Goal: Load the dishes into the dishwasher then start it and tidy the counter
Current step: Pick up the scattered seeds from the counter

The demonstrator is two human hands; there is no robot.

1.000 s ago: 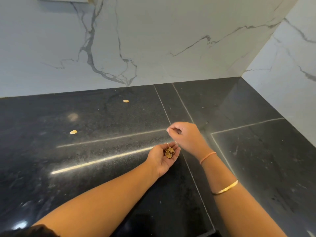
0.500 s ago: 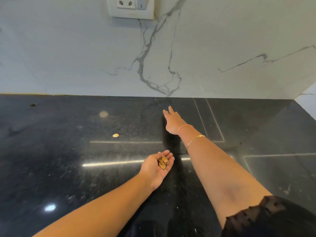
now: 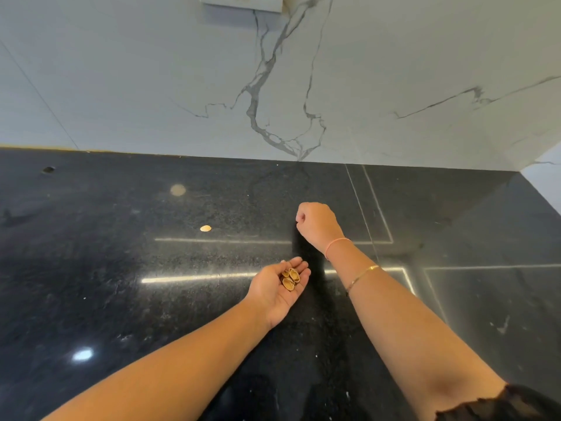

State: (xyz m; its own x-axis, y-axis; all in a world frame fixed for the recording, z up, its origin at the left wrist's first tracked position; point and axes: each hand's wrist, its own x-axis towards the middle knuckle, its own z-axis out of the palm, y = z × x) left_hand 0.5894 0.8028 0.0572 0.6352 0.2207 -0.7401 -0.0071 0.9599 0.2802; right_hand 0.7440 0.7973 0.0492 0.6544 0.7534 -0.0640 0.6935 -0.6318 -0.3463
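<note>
My left hand (image 3: 277,291) is cupped palm up over the black stone counter (image 3: 121,299), holding several tan nut shells (image 3: 290,278). Farther back, my right hand (image 3: 317,226) hovers just above the counter with its fingers curled into a fist; what it holds is hidden. One loose nut shell (image 3: 205,228) lies on the counter to the left of my right hand, apart from both hands.
A white marble backsplash (image 3: 334,86) rises behind the counter and meets a side wall (image 3: 546,177) at the right corner. A wall socket plate (image 3: 243,3) sits at the top edge. A small dark hole (image 3: 48,169) marks the counter's far left.
My right hand reached out flat to the back shell, then closed into a fist and drew back a little. That shell no longer lies on the counter. My left hand stayed cupped.
</note>
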